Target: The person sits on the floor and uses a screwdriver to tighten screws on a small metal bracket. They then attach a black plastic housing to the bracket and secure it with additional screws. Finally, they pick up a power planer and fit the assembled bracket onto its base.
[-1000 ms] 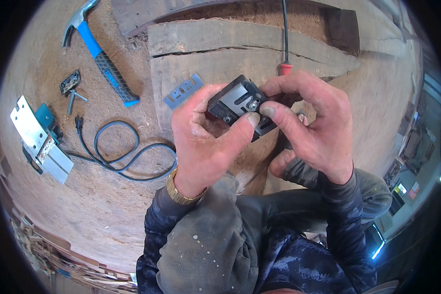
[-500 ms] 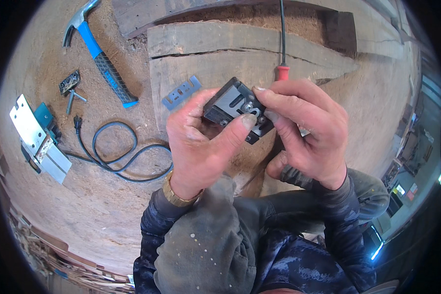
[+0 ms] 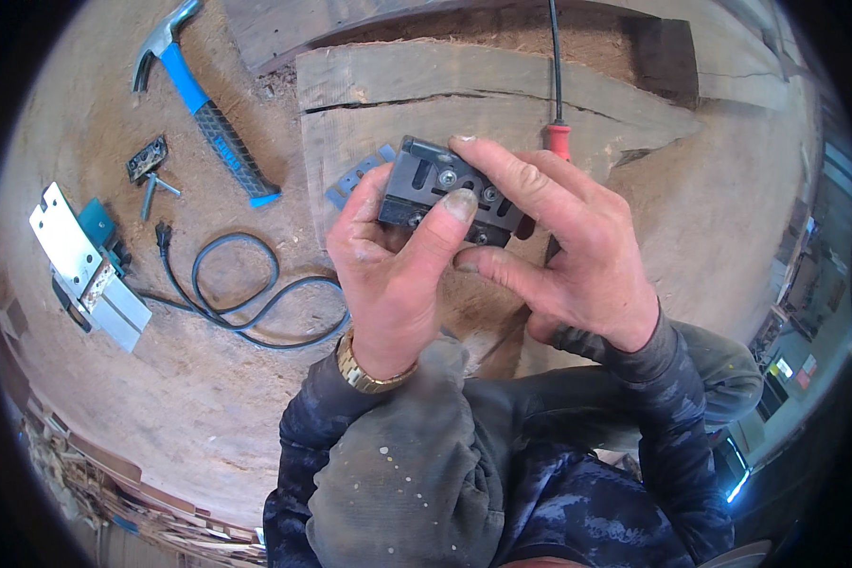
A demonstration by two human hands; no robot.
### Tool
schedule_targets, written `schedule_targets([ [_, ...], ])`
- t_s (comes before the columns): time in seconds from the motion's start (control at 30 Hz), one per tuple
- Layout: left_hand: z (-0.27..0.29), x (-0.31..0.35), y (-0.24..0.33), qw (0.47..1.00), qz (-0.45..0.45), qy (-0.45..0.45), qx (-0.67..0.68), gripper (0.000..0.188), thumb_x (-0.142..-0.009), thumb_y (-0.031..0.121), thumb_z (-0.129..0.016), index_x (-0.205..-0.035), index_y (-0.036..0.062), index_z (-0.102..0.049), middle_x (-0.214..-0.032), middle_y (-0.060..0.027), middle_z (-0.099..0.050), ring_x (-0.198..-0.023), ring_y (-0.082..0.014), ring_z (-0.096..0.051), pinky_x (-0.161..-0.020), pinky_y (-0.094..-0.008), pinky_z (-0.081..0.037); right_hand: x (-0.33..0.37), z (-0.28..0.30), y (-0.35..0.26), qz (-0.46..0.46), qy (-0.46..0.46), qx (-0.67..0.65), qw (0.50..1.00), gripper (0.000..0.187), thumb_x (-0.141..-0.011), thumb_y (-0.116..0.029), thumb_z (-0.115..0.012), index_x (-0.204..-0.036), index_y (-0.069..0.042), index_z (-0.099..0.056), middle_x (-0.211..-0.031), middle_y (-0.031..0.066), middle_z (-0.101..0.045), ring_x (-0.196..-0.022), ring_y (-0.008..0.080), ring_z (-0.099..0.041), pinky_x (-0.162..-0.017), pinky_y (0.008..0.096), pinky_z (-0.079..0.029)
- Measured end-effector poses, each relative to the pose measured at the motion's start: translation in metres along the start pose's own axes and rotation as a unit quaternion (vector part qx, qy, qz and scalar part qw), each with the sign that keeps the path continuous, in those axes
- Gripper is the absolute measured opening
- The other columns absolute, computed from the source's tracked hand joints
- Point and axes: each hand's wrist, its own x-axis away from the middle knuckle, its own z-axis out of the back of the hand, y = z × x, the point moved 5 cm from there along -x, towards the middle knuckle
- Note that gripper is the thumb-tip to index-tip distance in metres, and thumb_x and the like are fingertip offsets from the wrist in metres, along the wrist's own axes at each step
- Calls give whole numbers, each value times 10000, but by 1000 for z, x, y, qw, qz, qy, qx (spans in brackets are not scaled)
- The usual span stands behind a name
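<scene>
Between my hands is a dark rectangular block [image 3: 426, 204] with a slotted metal plate and several screws on its upper face. My left hand [image 3: 388, 270] grips its left end, the thumb lying on the plate. At the right end, my right hand [image 3: 577, 251] holds it with the forefinger along the far edge and the thumb at the near side. A flat, bluish slotted metal blade [image 3: 346, 183] lies beyond my left fingers, partly hidden by them. The red-handled screwdriver [image 3: 558, 140] rests just beyond my right hand.
A blue-handled claw hammer [image 3: 220, 133] lies at the far left. Nearer are a small dark part [image 3: 147, 159], a T-shaped key [image 3: 151, 196] and an upturned electric planer [image 3: 95, 256] with its looped cord [image 3: 270, 256]. Cracked wood planks [image 3: 388, 80] lie ahead on the dusty floor.
The block has turned to lie more level and moved slightly left. My right fingertips have spread from the screws to its far and near edges. The view has shifted a little.
</scene>
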Motion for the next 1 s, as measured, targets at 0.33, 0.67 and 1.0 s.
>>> schedule_targets([
  [0.33, -6, -2, 6, 999, -35, 3, -24, 280, -951, 37, -731, -1201, -17, -618, -1055, -42, -689, -953, -85, -643, -843, -249, -534, -6, 2, 0, 49, 56, 16, 997, 765, -638, -43, -852, -1376, -83, -656, -1155, 135, -686, -927, 255, -682, -762, 341, -568],
  [0.67, -2, -2, 4, 999, -10, 6, -51, 309, -954, 65, -735, -1212, -40, -602, -1055, -57, -677, -932, -86, -640, -776, -235, -539, -6, 4, 4, 15, 34, -21, 999, 741, -671, -116, -864, -1379, -72, -649, -1190, 121, -648, -961, 213, -650, -753, 322, -538],
  [1.0, -8, 4, 21, 948, -174, -11, -265, 500, -890, 38, -775, -1327, -43, -544, -1215, -112, -647, -1057, -151, -649, -907, -288, -536, -3, 17, 3, 82, 98, 28, 991, 428, -900, -250, -734, -1250, -5, -715, -1202, 151, -618, -961, 210, -611, -819, 331, -513],
])
